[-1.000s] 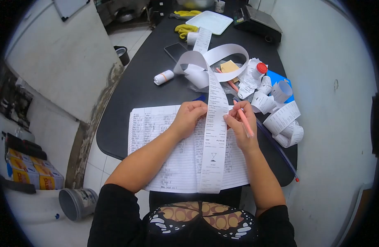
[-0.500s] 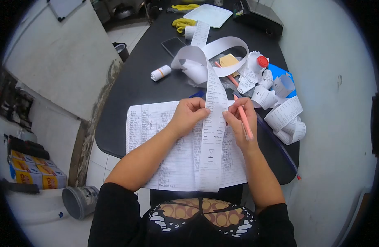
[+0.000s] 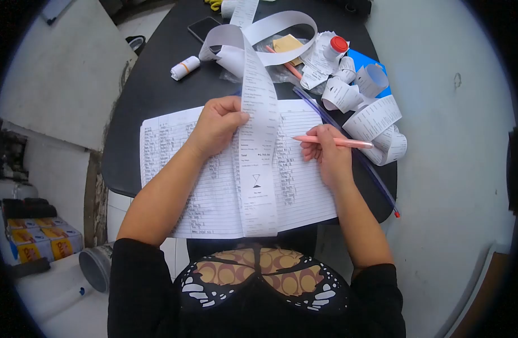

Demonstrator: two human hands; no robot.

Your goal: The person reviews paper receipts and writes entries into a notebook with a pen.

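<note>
A long printed receipt strip (image 3: 258, 169) lies down the middle of an open lined notebook (image 3: 174, 169) full of handwriting. My left hand (image 3: 218, 127) pinches the strip's left edge between thumb and fingers. In my right hand (image 3: 329, 152) is a pink pen (image 3: 338, 141), its tip pointing left over the right page. The right hand is off the strip, above the ruled lines. Beyond the notebook, the strip curls up into a wide loop (image 3: 295, 25) and runs toward the far side of the black table.
Left of the loop are a rolled paper bundle with a band (image 3: 185, 68) and a dark phone (image 3: 204, 28). Several curled receipts (image 3: 374, 118), a red-capped container (image 3: 338, 44) and a blue item (image 3: 357, 58) crowd the right. A purple rod (image 3: 377, 188) slants along the right edge.
My right hand has let go of the strip and moved right; its pen has swung from upright to nearly level, tip over the page. My left hand still pinches the strip. The view has shifted.
</note>
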